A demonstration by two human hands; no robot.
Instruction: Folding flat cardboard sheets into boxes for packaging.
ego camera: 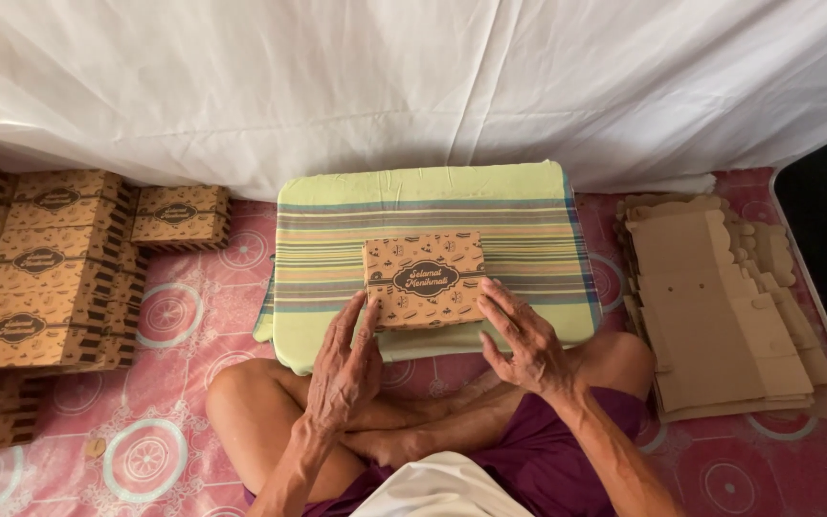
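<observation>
A closed brown printed cardboard box (424, 278) lies on a green striped cushion (519, 206) in front of my crossed legs. My left hand (346, 369) rests flat against the box's near left corner, fingers stretched out. On the near right corner sits my right hand (519, 340), fingers spread and touching the box's edge. Neither hand wraps around the box.
Stacks of finished brown boxes (45, 273) stand at the left, with one more box (181, 216) behind them. A pile of flat unfolded cardboard blanks (720, 306) lies at the right. A pink patterned mat (174, 316) covers the floor, and a white sheet (413, 77) hangs behind.
</observation>
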